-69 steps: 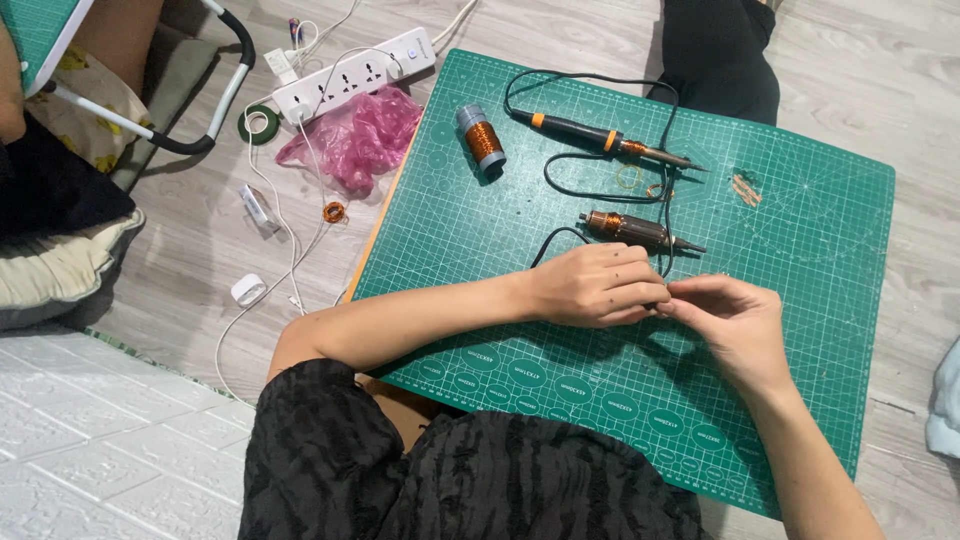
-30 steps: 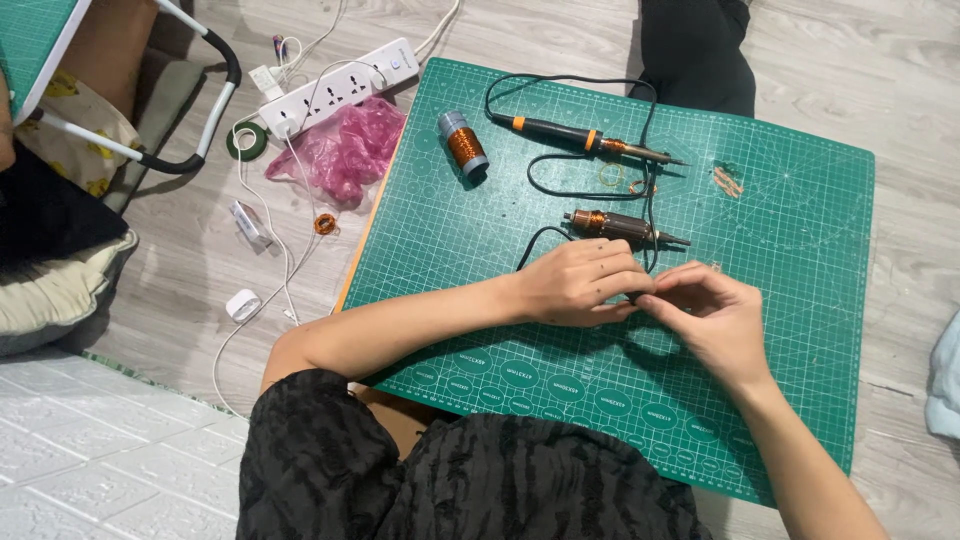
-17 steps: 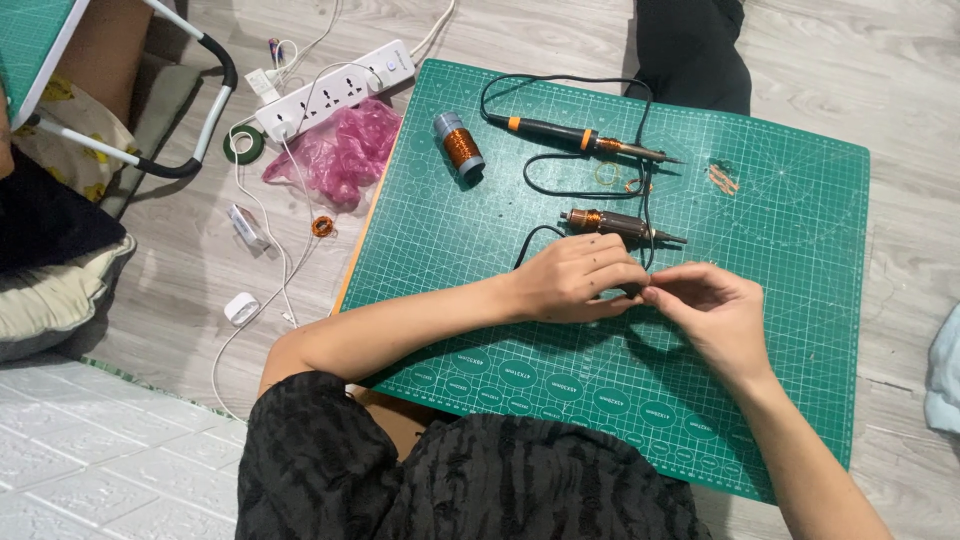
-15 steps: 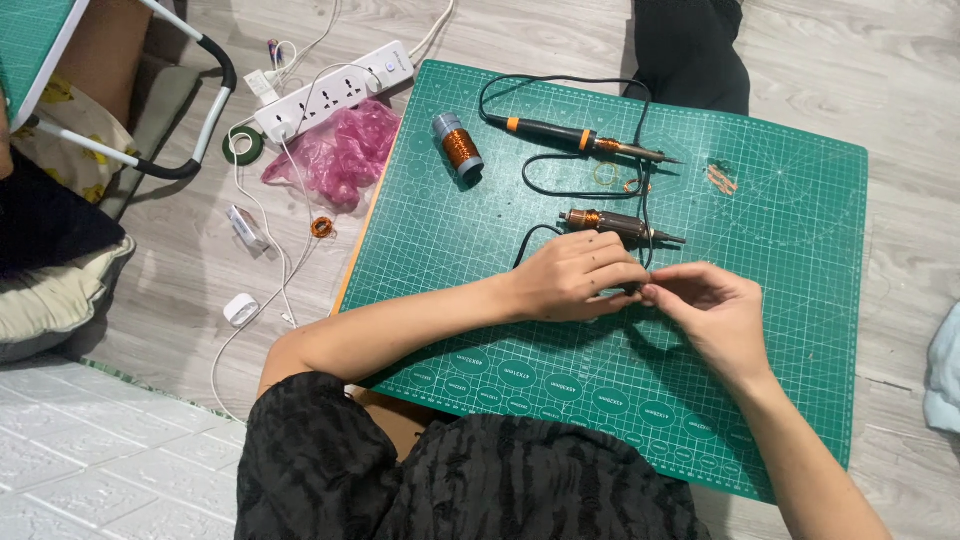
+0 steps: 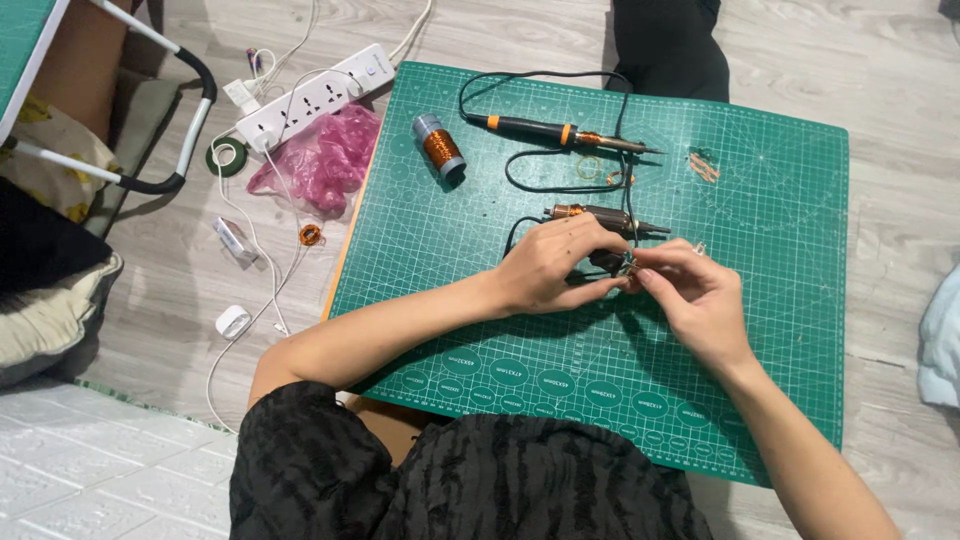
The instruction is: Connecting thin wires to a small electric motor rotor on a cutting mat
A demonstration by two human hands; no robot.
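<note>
Head view, centre of the frame: left hand (image 5: 553,265) and right hand (image 5: 693,296) both pinch a tiny metallic part (image 5: 628,270) over the green gridded cutting mat (image 5: 770,330). It looks light, fiddly and easily bent; fingertip edges seem safest.

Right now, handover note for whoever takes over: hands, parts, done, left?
Left hand and right hand meet over the green cutting mat, pinching a small part; too small to identify.
Second soldering iron lies just beyond the fingers, first soldering iron further back, copper wire spool at the mat's far left.
Done: cannot tell.
Left: the part is not yet set down.
</note>
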